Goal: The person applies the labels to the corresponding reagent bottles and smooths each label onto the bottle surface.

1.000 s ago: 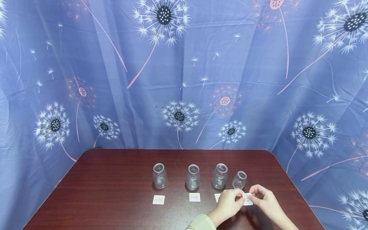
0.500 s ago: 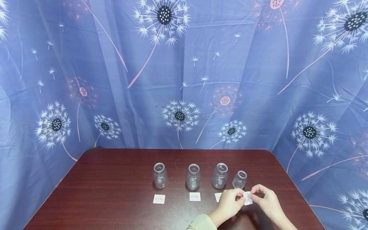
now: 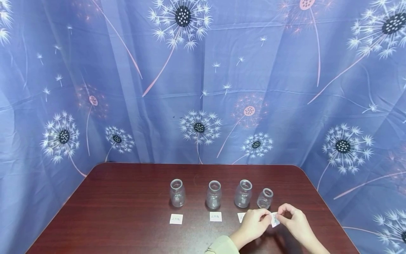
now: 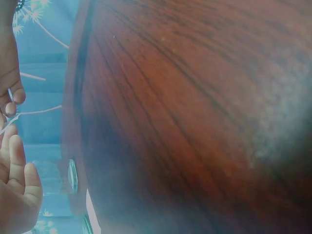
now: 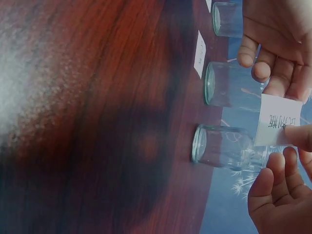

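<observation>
Between my two hands is a small white paper label (image 5: 273,114) with handwritten characters, held above the table. My left hand (image 3: 254,223) pinches its left edge and my right hand (image 3: 295,223) pinches its right side, as the head view shows. In the right wrist view the right thumb lies over part of the writing. Just behind the hands stands a small clear glass jar (image 3: 264,199), its base partly covered. A larger glass jar (image 3: 243,195) is to its left, with a label (image 3: 241,216) in front, partly hidden by the left hand.
Further left on the dark red wooden table (image 3: 120,211) stand two more glass jars, the middle one (image 3: 214,197) and the leftmost one (image 3: 177,195). Each has a written label in front, one at the middle (image 3: 215,216) and one at left (image 3: 176,219). A blue dandelion-print curtain (image 3: 158,123) hangs behind.
The label between my fingers has turned and now looks narrower and more tilted in the head view. Both hands stay nearly in place; the jars have not moved.
</observation>
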`<state>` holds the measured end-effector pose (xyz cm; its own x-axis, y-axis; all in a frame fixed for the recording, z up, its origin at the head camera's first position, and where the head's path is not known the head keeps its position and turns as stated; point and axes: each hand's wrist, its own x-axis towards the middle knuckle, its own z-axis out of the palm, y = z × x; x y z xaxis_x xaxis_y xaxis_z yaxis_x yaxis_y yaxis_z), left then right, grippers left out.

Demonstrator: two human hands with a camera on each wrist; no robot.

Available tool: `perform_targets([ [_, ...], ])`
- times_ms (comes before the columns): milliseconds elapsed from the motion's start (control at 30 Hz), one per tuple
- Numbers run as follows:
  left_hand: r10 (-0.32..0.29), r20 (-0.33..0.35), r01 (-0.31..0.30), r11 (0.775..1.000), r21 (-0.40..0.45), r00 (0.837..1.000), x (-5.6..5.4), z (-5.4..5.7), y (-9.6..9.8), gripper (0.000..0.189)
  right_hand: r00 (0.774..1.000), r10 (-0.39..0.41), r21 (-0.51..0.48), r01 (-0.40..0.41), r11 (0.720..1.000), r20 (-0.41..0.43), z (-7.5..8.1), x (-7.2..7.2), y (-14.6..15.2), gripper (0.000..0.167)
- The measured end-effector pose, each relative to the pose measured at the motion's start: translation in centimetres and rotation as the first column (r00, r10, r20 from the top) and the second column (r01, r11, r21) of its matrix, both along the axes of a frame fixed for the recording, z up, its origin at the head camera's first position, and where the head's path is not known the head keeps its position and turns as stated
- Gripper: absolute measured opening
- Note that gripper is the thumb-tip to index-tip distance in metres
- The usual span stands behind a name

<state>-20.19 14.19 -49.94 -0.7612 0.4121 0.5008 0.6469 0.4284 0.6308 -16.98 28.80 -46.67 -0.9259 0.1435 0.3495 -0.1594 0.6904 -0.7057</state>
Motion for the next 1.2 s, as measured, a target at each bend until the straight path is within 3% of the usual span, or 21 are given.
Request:
perform_targets([
  [333, -0.032, 0.060, 0.032, 0.999, 0.002, 0.998, 0.1, 0.5, -0.3, 0.024, 0.998, 0.058, -0.003, -0.058, 0.998, -0.010, -0.4, 0.2, 0.3, 0.025],
  [633, -0.066, 0.170, 0.058, 0.997, 0.054, 0.983, 0.3, 0.8, -0.5, 0.020, 0.990, 0.139, -0.042, -0.140, 0.989, -0.010, -1.0, 0.2, 0.6, 0.022],
  [1200, -0.172, 0.367, 0.106, 0.975, 0.193, 0.914, 0.1, 0.9, -0.6, 0.020, 0.972, 0.233, -0.084, -0.231, 0.969, 0.012, -1.2, 0.3, 0.8, 0.018],
])
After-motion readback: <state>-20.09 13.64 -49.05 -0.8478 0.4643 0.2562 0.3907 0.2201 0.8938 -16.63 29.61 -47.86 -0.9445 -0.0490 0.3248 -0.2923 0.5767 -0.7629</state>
